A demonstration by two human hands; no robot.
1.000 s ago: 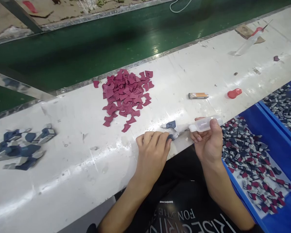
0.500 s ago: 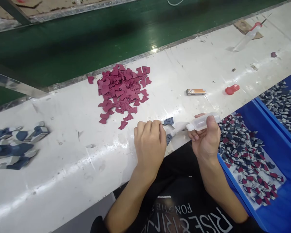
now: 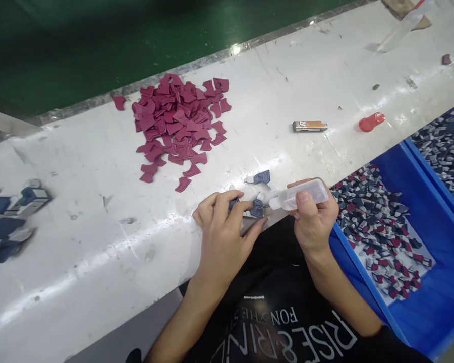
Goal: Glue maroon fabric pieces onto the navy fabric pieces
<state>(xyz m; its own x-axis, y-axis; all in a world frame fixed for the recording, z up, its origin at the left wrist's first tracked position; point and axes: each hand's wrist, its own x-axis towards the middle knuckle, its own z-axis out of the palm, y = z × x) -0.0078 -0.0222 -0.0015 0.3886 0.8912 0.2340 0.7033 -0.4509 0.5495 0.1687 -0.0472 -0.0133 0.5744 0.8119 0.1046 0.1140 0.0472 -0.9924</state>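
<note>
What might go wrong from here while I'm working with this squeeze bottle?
The bottle in your right hand points toward your left hand, so a slip might poke it. Squeezing too hard could over-wet the navy piece near the nozzle. A second piece, also navy, lies close by and might get knocked.

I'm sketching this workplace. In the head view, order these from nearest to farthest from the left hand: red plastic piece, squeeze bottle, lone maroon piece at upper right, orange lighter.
1. Squeeze bottle, in the right hand.
2. Orange lighter, beyond the bottle.
3. Red plastic piece, right of the lighter.
4. Lone maroon piece, at upper right.
</note>
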